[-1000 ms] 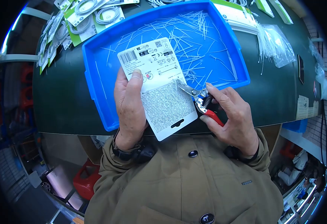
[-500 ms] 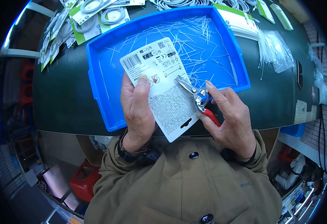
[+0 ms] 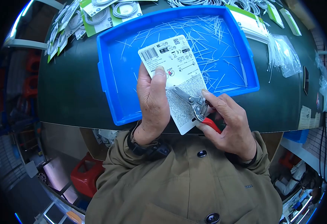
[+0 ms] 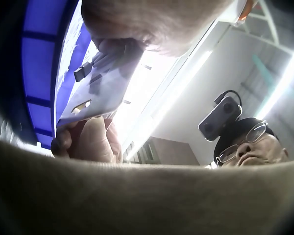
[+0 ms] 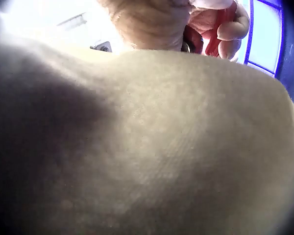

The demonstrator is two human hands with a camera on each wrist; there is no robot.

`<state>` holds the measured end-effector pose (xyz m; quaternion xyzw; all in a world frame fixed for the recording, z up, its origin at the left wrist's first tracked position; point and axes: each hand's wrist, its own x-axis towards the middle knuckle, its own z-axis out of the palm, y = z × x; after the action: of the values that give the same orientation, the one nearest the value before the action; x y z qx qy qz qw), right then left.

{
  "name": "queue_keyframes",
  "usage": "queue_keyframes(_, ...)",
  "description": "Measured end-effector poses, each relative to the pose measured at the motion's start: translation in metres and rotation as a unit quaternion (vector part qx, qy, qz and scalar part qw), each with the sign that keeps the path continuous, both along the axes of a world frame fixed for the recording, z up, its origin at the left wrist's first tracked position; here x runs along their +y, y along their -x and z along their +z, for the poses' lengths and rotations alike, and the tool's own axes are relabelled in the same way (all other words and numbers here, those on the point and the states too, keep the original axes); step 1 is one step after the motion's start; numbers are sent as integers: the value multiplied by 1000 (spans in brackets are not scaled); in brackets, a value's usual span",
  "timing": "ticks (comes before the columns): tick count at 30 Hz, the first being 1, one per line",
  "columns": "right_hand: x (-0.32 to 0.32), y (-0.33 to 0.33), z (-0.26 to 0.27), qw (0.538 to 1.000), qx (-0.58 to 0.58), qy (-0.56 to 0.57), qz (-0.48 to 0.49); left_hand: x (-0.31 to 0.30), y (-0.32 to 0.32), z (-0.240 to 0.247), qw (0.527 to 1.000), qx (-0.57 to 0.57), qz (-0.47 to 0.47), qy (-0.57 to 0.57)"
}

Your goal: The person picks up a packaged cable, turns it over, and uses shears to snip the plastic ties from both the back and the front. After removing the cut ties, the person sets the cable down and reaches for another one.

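In the head view my left hand (image 3: pixel 152 100) grips a white printed backing card (image 3: pixel 176 61) by its left edge, thumb on top. The card is tilted, with its hang slot toward my body. My right hand (image 3: pixel 230 121) holds red-handled pruning shears (image 3: pixel 197 106). Their blades lie across the lower half of the card, tips near its left edge beside my left palm. The left wrist view shows the card's other side, where a dark cable plug (image 4: pixel 83 72) stands out. In the right wrist view the red handle (image 5: pixel 218 34) sits within the curled fingers.
Behind the card, a blue tray (image 3: pixel 107 93) contains many cut white ties. Carded cables (image 3: pixel 96 18) are piled at the far left, with more coils along the back. Long white ties (image 3: pixel 275 52) and a plastic bag (image 3: pixel 288 59) lie right of the tray on the green table (image 3: pixel 74 100).
The card and left hand have shifted right. The shears' tips have passed from near the card's right edge across to its left edge, and the blades now appear closer together.
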<state>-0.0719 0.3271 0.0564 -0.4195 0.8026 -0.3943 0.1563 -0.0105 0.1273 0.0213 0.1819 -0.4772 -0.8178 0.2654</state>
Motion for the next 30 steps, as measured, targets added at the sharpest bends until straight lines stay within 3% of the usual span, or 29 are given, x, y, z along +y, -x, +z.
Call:
queue_keyframes(4,-5,2,-4,1000,21,11,11,0,-2,2,999,24,-27,-20)
queue_keyframes(16,-10,-3,-3,1000,17,26,-1,4,3,9,1000,5,17,18)
queue_keyframes(22,-4,-2,-9,998,-10,65,-16,-2,0,1,999,21,-29,18)
queue_keyframes(24,-1,0,-9,998,-5,61,-13,-7,-4,6,996,4,-51,68)
queue_keyframes(30,8,18,-1,995,7,99,-20,-50,-20,15,993,1,-78,91)
